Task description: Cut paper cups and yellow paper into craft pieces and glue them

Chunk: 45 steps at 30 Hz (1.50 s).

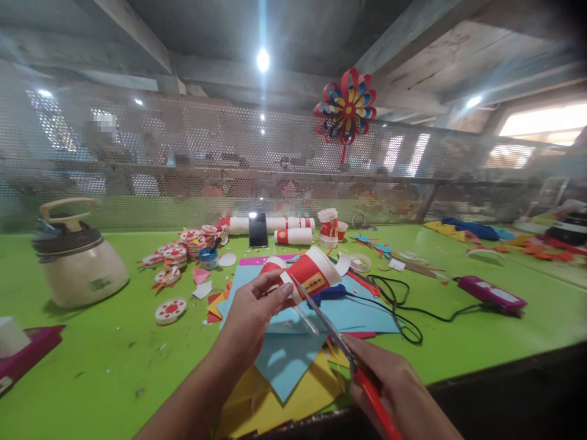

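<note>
Scissors (338, 337) are meeting the side of a red-and-white paper cup (316, 271) above a bright green surface (114, 366). The left hand (250, 308) is holding the cup tilted, its fingers gripping the end nearer the palm, while the right hand (389, 373) is working from the other side, its fingers wrapping around the red handles. Just behind the left fingers, a second cup (273, 264) is showing its pale end. Below the hands, light blue paper (288, 360) is overlapping yellow sheets (275, 406), and a blue glue gun (334, 293) is lying just beyond the blades, its black cord (408, 311) looping right toward a maroon power strip (490, 293).

To the left, a cream-and-grey jug (85, 269) is standing upright, with round red-patterned discs (170, 310) spreading between it and the papers. A small blue pot (208, 258) is sitting beside the piled discs. Farther back, a dark phone (258, 232) is propping upright against a long row of nested cups (275, 224) lying sideways, and a roll of tape (361, 263) is resting near the cut materials. Above, a multicoloured paper flower (349, 110) is brightening the perforated metal screen (202, 146).
</note>
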Motion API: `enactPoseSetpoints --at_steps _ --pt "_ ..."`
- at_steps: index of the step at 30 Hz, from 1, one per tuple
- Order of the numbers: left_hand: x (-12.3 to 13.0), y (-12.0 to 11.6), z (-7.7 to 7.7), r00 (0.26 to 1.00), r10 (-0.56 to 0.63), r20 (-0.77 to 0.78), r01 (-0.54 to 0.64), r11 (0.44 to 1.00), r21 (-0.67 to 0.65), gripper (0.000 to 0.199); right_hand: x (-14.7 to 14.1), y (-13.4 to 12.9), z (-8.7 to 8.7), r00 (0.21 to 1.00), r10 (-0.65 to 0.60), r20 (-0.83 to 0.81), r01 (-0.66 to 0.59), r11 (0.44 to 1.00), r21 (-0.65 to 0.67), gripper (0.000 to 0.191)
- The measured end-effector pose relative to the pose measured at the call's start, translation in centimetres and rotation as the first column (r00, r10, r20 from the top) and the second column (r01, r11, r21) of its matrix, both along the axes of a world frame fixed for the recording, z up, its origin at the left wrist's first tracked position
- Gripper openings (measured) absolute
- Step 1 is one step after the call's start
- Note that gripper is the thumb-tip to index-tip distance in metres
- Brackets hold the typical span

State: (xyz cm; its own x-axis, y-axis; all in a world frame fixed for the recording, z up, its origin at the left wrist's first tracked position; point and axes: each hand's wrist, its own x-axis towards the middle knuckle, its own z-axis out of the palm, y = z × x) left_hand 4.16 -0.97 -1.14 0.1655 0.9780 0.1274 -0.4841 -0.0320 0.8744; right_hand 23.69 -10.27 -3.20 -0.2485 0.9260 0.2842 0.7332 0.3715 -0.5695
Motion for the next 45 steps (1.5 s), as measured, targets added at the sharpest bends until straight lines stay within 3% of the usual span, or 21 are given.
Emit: enactPoseSetpoints --at_steps 4,11,19,27,31,36,45 --pt "0.1 0.1 -0.1 1.000 0.028 -0.013 -0.028 0.999 0.020 0.036 0.0 0.1 0.1 1.000 -0.009 0.008 0.009 0.999 -0.042 0.042" --pt "-0.1 0.2 -0.3 0.999 0.033 -0.016 -0.033 0.999 0.003 0.038 -0.3 0.0 -0.3 0.999 -0.044 -0.027 0.044 0.999 0.013 0.040" --pt "-0.2 0.0 -0.2 0.987 0.052 -0.150 -0.037 0.994 0.101 0.040 0.2 0.9 -1.0 1.000 -0.026 0.000 0.026 0.997 0.070 0.057" --pt "0.0 0.1 -0.6 0.990 0.036 -0.138 -0.023 0.996 0.092 0.043 0.5 0.8 -1.9 1.000 -0.003 -0.022 0.006 0.990 0.141 0.056" --pt "-0.1 0.1 -0.4 0.999 -0.046 -0.012 0.046 0.998 0.042 0.042 0.8 0.8 -2.5 0.999 -0.032 0.014 0.029 0.990 0.139 0.058" --pt "-0.4 0.3 -0.1 0.987 -0.162 0.019 0.163 0.986 -0.035 0.039 0.6 0.1 -1.6 0.997 -0.053 0.053 0.052 0.998 0.030 0.055" --pt "-0.5 -0.4 0.2 0.991 -0.091 -0.101 0.104 0.986 0.129 0.036 0.8 -0.8 -0.6 0.995 -0.021 0.093 0.022 1.000 -0.005 0.051"
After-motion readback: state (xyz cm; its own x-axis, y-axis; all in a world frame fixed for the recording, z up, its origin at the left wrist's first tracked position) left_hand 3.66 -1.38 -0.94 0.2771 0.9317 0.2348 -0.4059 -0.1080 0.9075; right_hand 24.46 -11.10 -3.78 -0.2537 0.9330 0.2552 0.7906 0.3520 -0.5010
